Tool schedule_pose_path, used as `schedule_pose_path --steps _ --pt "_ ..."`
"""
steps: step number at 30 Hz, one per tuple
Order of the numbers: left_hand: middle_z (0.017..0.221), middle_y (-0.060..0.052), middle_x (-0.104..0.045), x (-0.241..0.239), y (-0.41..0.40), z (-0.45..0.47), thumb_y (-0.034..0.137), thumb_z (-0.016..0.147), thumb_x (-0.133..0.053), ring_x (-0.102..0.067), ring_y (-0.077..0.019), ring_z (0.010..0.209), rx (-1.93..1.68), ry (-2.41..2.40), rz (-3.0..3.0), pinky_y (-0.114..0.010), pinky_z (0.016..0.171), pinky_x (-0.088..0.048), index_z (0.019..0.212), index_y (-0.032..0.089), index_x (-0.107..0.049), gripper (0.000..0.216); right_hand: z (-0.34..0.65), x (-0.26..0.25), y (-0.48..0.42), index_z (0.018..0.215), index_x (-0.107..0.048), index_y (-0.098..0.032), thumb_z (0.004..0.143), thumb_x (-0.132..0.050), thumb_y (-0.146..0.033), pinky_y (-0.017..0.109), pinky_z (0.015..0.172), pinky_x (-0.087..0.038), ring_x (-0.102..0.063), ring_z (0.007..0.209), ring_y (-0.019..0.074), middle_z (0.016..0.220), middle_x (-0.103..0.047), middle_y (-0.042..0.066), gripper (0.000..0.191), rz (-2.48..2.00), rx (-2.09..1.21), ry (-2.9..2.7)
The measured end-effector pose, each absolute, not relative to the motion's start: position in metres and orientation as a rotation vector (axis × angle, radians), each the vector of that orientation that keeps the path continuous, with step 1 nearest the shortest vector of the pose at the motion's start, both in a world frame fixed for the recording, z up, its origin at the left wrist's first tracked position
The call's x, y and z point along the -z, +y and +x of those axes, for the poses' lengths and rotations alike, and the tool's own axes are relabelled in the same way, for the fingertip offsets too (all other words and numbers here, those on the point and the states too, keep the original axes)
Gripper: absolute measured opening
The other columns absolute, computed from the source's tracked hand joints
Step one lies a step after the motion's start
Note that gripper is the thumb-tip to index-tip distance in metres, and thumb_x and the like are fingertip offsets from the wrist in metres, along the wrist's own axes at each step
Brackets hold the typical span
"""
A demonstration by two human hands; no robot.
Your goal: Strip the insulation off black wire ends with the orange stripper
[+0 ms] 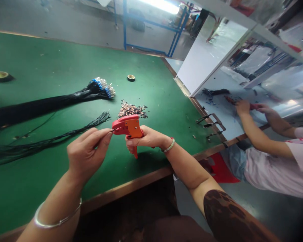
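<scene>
My right hand [150,136] is wrapped round the handles of a red and orange wire stripper [127,126], held above the green table with its jaws pointing left. My left hand [88,148] pinches a thin black wire at the mouth of the stripper; little of the wire shows between fingertips and jaws. Loose black wires [73,136] lie on the table just beyond my left hand. Past them is a thick bundle of black wires [45,107] with blue and silvery ends. Behind the stripper sits a pile of cut wire scraps [131,110].
Two tape rolls lie on the green table [151,84]: a small roll [131,78] and a larger roll [0,76] at far left. A metal clamp bracket [213,124] is at the right edge. Beyond a white panel [212,50], a co-worker's hands [243,107] handle a red tool.
</scene>
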State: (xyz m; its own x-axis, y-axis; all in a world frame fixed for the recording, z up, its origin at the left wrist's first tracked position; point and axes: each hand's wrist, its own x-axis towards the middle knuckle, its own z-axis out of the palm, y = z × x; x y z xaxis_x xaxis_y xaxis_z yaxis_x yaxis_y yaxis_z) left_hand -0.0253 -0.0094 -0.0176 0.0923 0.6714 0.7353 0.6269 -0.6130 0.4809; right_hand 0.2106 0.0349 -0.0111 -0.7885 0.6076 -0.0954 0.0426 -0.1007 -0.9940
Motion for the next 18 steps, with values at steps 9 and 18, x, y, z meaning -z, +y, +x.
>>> schedule_pose_path --steps 9,18 --pt "0.073 0.002 -0.068 0.014 -0.007 -0.029 0.022 0.093 -0.072 -0.056 -0.0074 0.058 -1.62 1.31 2.262 -0.019 0.057 -0.044 0.095 0.023 -0.08 0.008 0.203 0.012 0.031 0.075 -0.062 -0.016 0.087 -0.08 -0.052 0.027 0.06 -0.059 -0.066 0.056 0.0122 0.065 -0.066 -0.001 0.042 -0.849 -1.889 -1.759" --pt "0.069 0.004 -0.065 0.008 -0.007 -0.028 0.023 0.094 -0.071 -0.053 -0.007 0.056 -1.604 1.32 2.189 -0.02 0.056 -0.041 0.087 0.021 -0.077 0.009 0.195 0.013 0.026 0.086 -0.059 -0.018 0.075 -0.091 -0.046 0.025 0.047 -0.056 -0.062 0.05 0.0122 0.059 -0.063 -0.005 0.044 -0.929 -1.933 -1.623"
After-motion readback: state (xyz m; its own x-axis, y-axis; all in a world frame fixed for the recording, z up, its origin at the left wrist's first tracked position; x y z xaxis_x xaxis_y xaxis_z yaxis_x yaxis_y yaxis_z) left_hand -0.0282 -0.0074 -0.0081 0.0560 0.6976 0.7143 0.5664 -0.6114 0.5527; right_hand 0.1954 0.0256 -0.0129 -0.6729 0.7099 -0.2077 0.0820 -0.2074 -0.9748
